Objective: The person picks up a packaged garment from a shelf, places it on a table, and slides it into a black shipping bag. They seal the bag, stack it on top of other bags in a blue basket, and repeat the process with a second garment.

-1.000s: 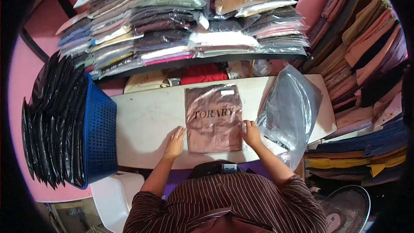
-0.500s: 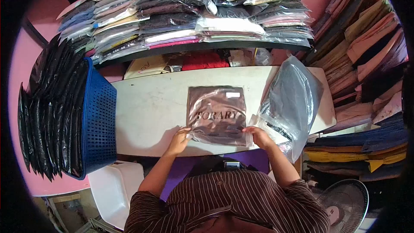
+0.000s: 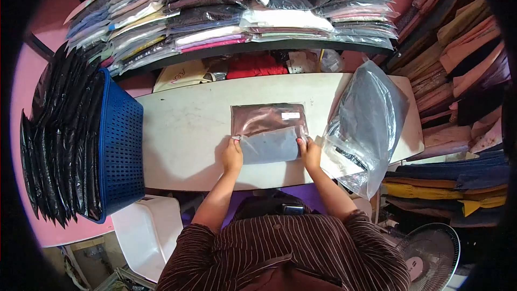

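Note:
A dark brown garment in a clear plastic package lies on the white table, a small white label near its upper right corner. The lower part of the package is folded up over its front, showing a greyish underside. My left hand grips the fold at its left end, fingers closed on the plastic. At the right end my right hand pinches the same fold. The printed lettering is covered by the folded part.
A blue basket with black packages stands at the left. Clear plastic bags lie on the table's right side. Stacked packages fill the shelf behind. Hanging clothes and a fan are at the right; a white bin is lower left.
Both hands have moved up and slightly inward, carrying the package's bottom edge with them. The lower part is now folded over the lettering.

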Demonstrator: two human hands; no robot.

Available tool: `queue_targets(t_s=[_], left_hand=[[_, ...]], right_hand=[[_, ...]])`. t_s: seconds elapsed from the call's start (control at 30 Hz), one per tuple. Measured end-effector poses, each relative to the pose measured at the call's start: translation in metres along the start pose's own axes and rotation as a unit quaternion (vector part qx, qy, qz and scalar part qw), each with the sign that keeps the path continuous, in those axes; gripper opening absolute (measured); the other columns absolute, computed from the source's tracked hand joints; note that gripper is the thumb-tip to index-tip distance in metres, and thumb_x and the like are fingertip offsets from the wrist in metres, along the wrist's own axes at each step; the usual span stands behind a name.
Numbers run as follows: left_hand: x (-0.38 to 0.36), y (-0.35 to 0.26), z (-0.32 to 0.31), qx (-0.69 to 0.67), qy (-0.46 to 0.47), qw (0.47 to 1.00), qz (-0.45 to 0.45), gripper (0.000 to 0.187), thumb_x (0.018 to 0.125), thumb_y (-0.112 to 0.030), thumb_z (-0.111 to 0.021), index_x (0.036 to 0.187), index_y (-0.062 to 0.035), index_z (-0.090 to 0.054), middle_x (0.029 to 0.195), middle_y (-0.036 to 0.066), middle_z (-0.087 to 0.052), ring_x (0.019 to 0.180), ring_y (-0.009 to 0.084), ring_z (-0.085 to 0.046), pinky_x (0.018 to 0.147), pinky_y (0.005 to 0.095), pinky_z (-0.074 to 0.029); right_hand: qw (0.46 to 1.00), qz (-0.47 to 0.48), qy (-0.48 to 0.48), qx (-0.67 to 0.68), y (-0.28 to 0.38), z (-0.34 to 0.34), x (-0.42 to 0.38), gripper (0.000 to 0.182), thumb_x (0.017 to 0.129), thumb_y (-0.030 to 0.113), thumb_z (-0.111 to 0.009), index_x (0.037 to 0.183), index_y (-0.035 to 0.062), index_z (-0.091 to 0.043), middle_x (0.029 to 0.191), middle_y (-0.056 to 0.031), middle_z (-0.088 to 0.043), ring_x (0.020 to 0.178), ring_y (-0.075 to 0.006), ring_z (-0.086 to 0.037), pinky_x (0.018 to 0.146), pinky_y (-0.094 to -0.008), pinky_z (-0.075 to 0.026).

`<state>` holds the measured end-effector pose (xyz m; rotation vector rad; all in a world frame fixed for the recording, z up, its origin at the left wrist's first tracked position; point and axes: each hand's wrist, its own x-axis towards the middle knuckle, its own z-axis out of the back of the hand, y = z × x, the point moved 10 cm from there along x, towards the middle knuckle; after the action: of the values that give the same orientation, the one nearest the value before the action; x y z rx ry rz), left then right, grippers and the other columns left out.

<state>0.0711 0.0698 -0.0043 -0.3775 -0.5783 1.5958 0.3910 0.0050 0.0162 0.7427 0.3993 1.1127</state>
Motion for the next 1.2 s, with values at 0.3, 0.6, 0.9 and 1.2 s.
queue_targets(t_s=[0.3, 0.6, 0.9, 1.2], left_hand=[[-0.01, -0.025, 0.043, -0.107, -0.078, 0.991, -0.011, 0.033, 0.091, -0.027, -0.051, 0.117, -0.0081, -0.054, 0.118, 0.022, -0.057, 0.111, 0.0376, -0.053, 0.09, 0.0483, -0.041], [-0.026, -0.122, -0.006, 0.121, 0.123, 0.939, -0.298, 0.061, 0.082, -0.029, -0.058, 0.139, -0.0149, -0.043, 0.149, 0.009, -0.034, 0.14, 0.0282, -0.026, 0.113, 0.0548, -0.011], [-0.013, -0.089, -0.02, 0.059, 0.214, 0.935, -0.276, 0.072, 0.082, -0.045, -0.057, 0.144, -0.0128, -0.037, 0.152, 0.013, -0.027, 0.142, 0.0331, -0.018, 0.114, 0.0514, -0.006], [-0.006, -0.093, -0.02, 0.082, 0.178, 0.938, -0.287, 0.065, 0.084, -0.046, -0.051, 0.137, -0.0092, -0.046, 0.146, 0.014, -0.038, 0.137, 0.0324, -0.031, 0.113, 0.0502, -0.014]], right_hand=[[0.996, -0.083, 0.026, -0.002, -0.032, -0.007, -0.006, 0.021, 0.083, 0.015, -0.054, 0.099, 0.002, -0.05, 0.091, -0.0271, -0.059, 0.086, -0.0437, -0.058, 0.075, -0.0494, -0.045], [0.907, 0.349, 0.118, -0.202, 0.122, -0.038, -0.017, 0.053, 0.084, 0.037, -0.058, 0.135, 0.0245, -0.048, 0.149, -0.0137, -0.031, 0.138, -0.0352, -0.026, 0.109, -0.0633, -0.014], [0.953, 0.178, 0.143, -0.2, 0.027, -0.033, 0.021, 0.058, 0.089, 0.046, -0.049, 0.143, 0.0274, -0.038, 0.153, -0.0115, -0.025, 0.14, -0.0343, -0.024, 0.108, -0.0645, -0.011], [0.952, 0.17, 0.164, -0.198, 0.013, -0.046, 0.025, 0.053, 0.092, 0.04, -0.043, 0.143, 0.0263, -0.037, 0.153, -0.0129, -0.024, 0.141, -0.0343, -0.022, 0.109, -0.0631, -0.008]])
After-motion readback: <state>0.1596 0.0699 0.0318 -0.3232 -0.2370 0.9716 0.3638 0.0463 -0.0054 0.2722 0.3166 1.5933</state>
